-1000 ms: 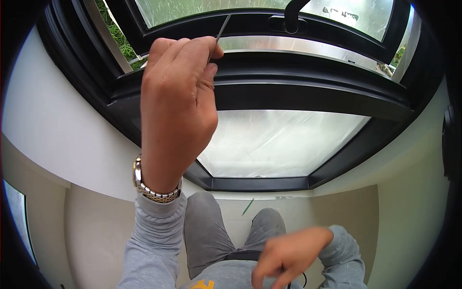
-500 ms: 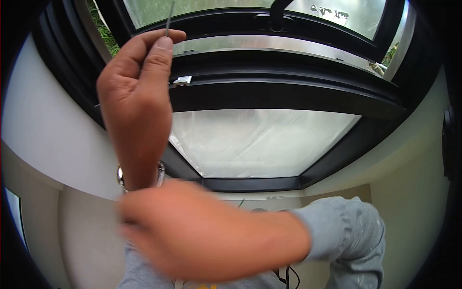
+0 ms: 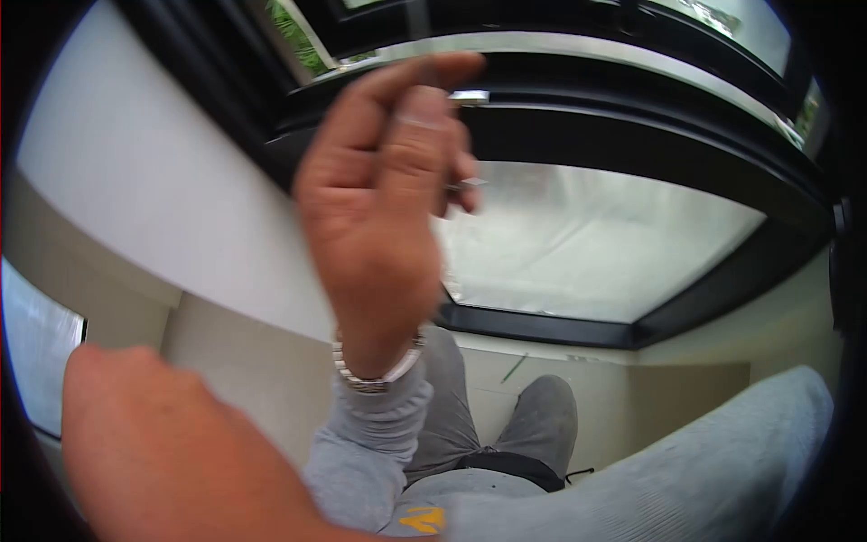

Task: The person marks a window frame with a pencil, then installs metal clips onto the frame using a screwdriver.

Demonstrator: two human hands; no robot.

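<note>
My left hand [image 3: 388, 190], with a metal-band watch [image 3: 366, 384] on its wrist, is raised before the window frame. Its thumb and forefinger pinch a thin metal rod [image 3: 418, 20], upright and blurred by motion. A small shiny pointed piece [image 3: 470, 183] shows at its curled lower fingers. Behind the fingertips, a small silver metal fitting [image 3: 470, 98] sits on the black window frame [image 3: 578, 131]. My right hand [image 3: 135, 406] is at the lower left, close to the camera, with its arm crossing in front of my body. Its back faces me, and its fingers are hidden.
An outward-opened window sash [image 3: 722, 45] shows at the top. Below the frame's bar is a fixed glass pane [image 3: 596, 244]. A white wall [image 3: 181, 172] runs along the left. On the pale floor lies a thin green strip [image 3: 515, 367], near my legs [image 3: 546, 415].
The view has swung left and down. My right hand has moved further to the lower left, away from my left arm. My left hand still pinches the thin rod.
</note>
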